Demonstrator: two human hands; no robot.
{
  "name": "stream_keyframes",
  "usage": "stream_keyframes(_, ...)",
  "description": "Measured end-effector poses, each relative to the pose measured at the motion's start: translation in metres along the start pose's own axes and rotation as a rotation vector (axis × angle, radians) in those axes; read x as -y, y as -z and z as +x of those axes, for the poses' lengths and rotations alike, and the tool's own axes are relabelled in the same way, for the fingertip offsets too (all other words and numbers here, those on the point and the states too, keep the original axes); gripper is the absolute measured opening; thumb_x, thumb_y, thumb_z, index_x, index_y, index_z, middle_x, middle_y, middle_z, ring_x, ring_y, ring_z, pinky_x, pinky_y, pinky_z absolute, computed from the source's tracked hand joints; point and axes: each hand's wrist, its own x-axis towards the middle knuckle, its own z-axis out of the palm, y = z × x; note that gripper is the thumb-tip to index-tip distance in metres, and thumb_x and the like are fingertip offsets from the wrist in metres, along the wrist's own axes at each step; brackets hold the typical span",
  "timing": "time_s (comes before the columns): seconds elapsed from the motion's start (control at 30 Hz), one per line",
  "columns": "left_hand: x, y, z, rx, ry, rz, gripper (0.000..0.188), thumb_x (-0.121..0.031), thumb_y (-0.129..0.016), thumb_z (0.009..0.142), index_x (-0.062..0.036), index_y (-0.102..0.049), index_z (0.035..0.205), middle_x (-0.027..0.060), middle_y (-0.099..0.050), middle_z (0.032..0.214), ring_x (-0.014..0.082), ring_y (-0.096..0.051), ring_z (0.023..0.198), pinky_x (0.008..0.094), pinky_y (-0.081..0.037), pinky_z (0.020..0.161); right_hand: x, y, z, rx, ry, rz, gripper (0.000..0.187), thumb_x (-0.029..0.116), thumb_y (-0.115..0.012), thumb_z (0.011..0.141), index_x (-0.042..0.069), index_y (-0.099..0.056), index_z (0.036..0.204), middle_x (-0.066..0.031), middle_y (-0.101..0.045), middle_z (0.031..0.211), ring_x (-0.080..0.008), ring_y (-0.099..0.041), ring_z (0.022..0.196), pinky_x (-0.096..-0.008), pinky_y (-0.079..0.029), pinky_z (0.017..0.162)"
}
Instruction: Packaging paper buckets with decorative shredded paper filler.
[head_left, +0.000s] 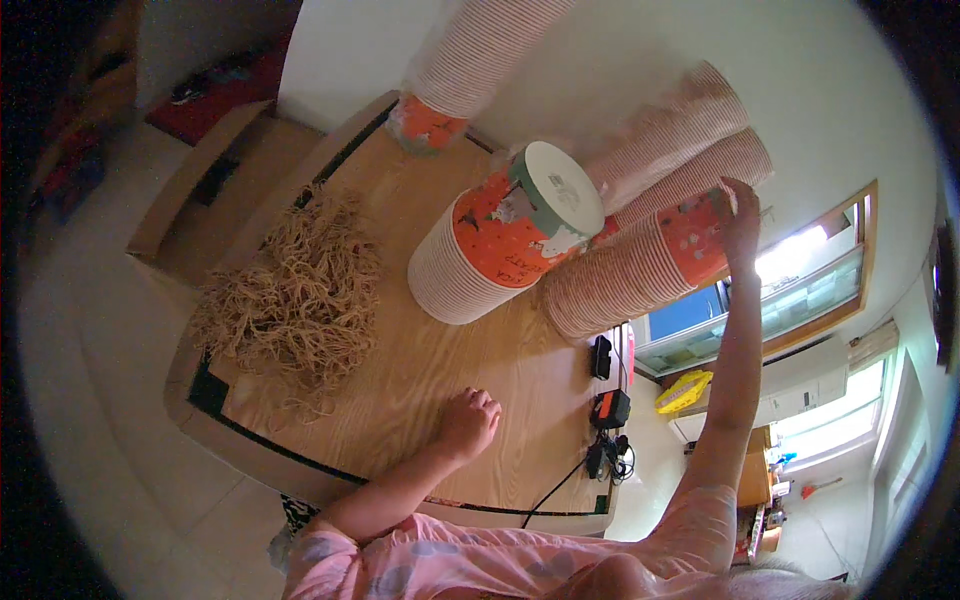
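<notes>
Nearest the camera, pink patterned sleeves are seen at the lower edge. The left hand (468, 420) is being rested on the wooden table (430, 370), curled into a loose fist with nothing held; it appears to be serving as a brace while the other arm is stretched out.

Further left on the table, a loose heap of tan rubber bands (295, 295) is lying spread, near its left edge and well apart from both hands. At the right edge, a black power strip with an orange adapter (610, 408) is lying with cables trailing off the table.

Beyond these, a tall stack of paper cups (505, 240) is lying tilted, its white base disc turned toward the camera, with an orange printed band and a green rim stripe on the end cup.

Further still, the right hand (738, 215) is being held at full reach, fingers closed over the end of a second long stack of cups (640, 270). This stack is lying on its side, leaning against more sleeved stacks (690, 140) propped against the white wall. It is ribbed pale pink along its length, orange-red at the gripped end. Whether it is being lifted or only steadied cannot be told.
</notes>
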Motion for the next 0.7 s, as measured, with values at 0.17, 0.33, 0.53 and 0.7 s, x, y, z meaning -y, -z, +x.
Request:
stream_keyframes(0.17,0.002,-0.002,0.0,0.023,-0.001,0.001,0.008,-0.015,-0.064,0.074,-0.0084,-0.061,0.077,0.007,-0.059,0.081,0.0258,-0.056,0.082,0.0379,-0.047,0.072,-0.039,0.007,-0.037,0.039,-0.247,0.138,0.037,0.025,-0.046,0.092,0.001,-0.051,0.12,-0.0176,-0.055,0.117,-0.0299,-0.051,0.111,-0.0379,-0.038,0.095)
stream_keyframes(0.33,0.0,0.0,0.001,0.038,-0.006,-0.047,0.008,-0.013,-0.065,0.074,-0.0082,-0.061,0.077,0.0071,-0.059,0.082,0.026,-0.056,0.082,0.0384,-0.047,0.072,-0.046,-0.006,-0.055,0.105,-0.354,0.334,0.043,0.034,-0.037,0.095,0.003,-0.051,0.12,-0.0198,-0.053,0.121,-0.032,-0.05,0.113,-0.0382,-0.039,0.094)
stream_keyframes(0.53,0.0,-0.001,0.0,0.019,-0.023,-0.05,0.007,-0.013,-0.065,0.074,-0.0078,-0.061,0.077,0.0075,-0.059,0.081,0.0263,-0.056,0.082,0.0386,-0.046,0.073,-0.02,0.002,-0.052,0.162,-0.494,0.197,0.041,0.035,-0.036,0.094,0.007,-0.051,0.12,-0.0223,-0.058,0.108,-0.0406,-0.054,0.102,-0.0459,-0.043,0.083)
stream_keyframes(0.7,-0.006,0.009,0.003,0.039,-0.001,-0.015,0.007,-0.011,-0.065,0.074,-0.0073,-0.06,0.076,0.0073,-0.058,0.08,0.0261,-0.055,0.08,0.0384,-0.046,0.072,-0.008,-0.002,-0.056,0.034,-0.367,0.29,0.039,0.035,-0.034,0.094,0.008,-0.053,0.115,-0.0206,-0.06,0.104,-0.0404,-0.056,0.097,-0.0461,-0.044,0.08)
